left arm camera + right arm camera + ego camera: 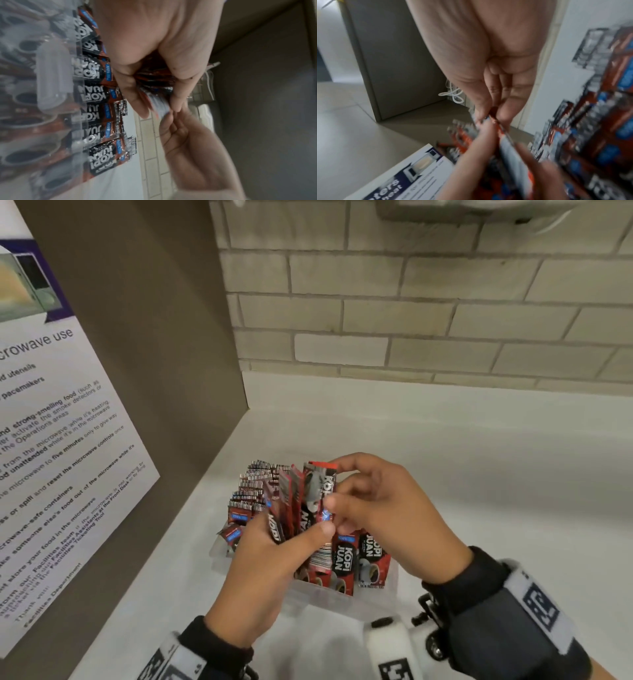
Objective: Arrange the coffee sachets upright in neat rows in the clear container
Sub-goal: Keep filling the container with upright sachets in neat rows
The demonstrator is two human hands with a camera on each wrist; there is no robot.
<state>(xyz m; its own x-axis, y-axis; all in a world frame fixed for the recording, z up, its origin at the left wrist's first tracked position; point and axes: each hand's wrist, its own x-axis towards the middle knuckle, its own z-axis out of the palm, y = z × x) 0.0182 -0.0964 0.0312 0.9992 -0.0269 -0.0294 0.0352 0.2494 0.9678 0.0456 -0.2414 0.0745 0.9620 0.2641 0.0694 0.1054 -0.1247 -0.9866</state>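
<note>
coffee sachets stand upright in the clear container, which sits on the white table just ahead of my wrists. the nearest row shows red and black fronts reading "kopi juan", and further rows fill the container's left and far sides, their barcode tops showing. my left hand is over the container's near left part, thumb and fingers curled round a fanned bunch of sachets held above the rows. my right hand comes in from the right, its thumb and first fingers pinching the top edge of one sachet at the right end of that bunch. that sachet shows a pale grey face and stands about upright. from the right wrist, the pinch is plain, though the sachets below blur. whether it is clear of the bunch, i cannot tell. left of the container stands a brown panel carrying a printed microwave notice. beyond the table rises a pale brick wall.
</note>
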